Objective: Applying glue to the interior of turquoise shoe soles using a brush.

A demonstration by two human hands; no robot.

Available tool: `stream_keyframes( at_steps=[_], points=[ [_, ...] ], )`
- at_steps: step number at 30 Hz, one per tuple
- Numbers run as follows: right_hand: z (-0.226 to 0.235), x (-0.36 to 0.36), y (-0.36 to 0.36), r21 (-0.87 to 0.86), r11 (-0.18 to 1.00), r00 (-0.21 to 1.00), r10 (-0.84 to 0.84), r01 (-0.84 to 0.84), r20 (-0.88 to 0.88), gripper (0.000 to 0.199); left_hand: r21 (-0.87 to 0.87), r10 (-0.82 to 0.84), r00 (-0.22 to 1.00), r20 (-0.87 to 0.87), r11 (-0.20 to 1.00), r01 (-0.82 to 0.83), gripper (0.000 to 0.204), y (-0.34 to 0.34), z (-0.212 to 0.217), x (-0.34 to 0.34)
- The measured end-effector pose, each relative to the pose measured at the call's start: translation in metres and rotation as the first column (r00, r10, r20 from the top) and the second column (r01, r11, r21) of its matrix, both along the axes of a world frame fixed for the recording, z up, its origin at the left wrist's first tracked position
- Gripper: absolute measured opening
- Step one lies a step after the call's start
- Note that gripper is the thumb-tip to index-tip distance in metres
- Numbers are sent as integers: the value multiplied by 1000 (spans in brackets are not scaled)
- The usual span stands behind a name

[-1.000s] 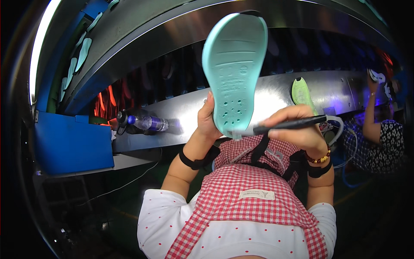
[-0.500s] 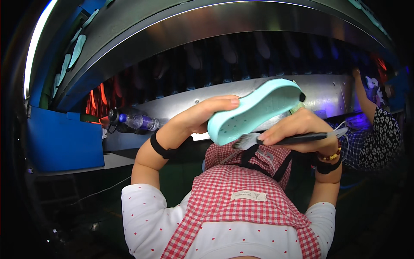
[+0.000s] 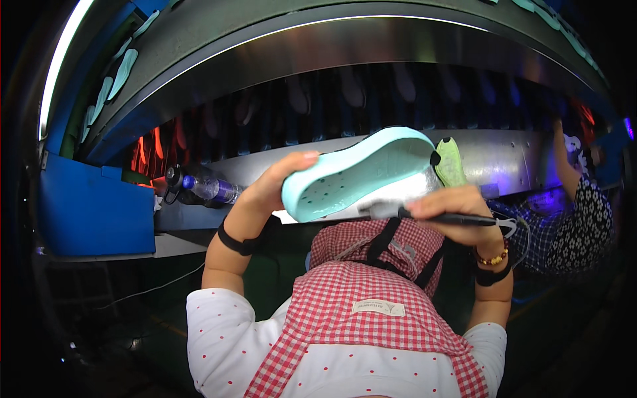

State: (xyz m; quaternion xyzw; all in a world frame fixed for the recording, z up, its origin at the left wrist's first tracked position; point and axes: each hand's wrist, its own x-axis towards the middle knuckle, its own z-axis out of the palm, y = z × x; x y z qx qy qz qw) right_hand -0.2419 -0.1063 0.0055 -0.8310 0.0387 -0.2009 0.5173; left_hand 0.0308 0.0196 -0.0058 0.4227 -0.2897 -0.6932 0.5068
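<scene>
My left hand [image 3: 273, 180] grips the left end of a turquoise foam clog [image 3: 391, 151]. The clog is tilted, with its opening facing me and small holes showing in the toe part. In my right hand [image 3: 454, 212] is a brush [image 3: 458, 218] with a black handle. Its pale bristles are blurred and sit just below the clog's lower edge; whether they touch it I cannot tell. A lime-green, sole-shaped piece [image 3: 452, 164] lies behind my right hand, close to the clog's right end.
A metal ledge [image 3: 491, 149] runs behind the clog, with a clear bottle [image 3: 215, 189] at its left. Beyond it, shoe-shaped pieces [image 3: 353, 89] stand in a dark machine. Turquoise soles [image 3: 123, 74] lie on the upper conveyor. Another person's arm [image 3: 567, 156] reaches in at right.
The clog and my left hand have moved left. My right hand has shifted slightly left and down with the brush, so more of the lime-green piece shows.
</scene>
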Motion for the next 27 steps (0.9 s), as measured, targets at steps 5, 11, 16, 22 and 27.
stream_keyframes(
  at_steps=[5, 11, 16, 22, 27],
  points=[
    [12, 7, 4, 34, 998, 983, -57, 51, 173, 22, 23, 325, 763, -559, 926, -378, 74, -11, -41, -9],
    [-21, 37, 4, 424, 841, 937, -344, 336, -61, 16, -49, 248, 774, -583, 940, -339, 94, -40, -52, -55],
    [-28, 45, 20, -26, 949, 944, -310, 315, 115, 18, -33, 361, 794, -489, 902, -430, 89, -54, -77, -55],
    [-24, -2, 32, 144, 946, 948, -261, 289, -183, 20, -32, 314, 813, -490, 926, -377, 87, -68, -93, -57],
    [-63, -6, -7, 564, 538, 677, -734, 627, -53, 18, 18, 154, 814, -560, 984, -174, 84, -138, -109, -89]
  ],
)
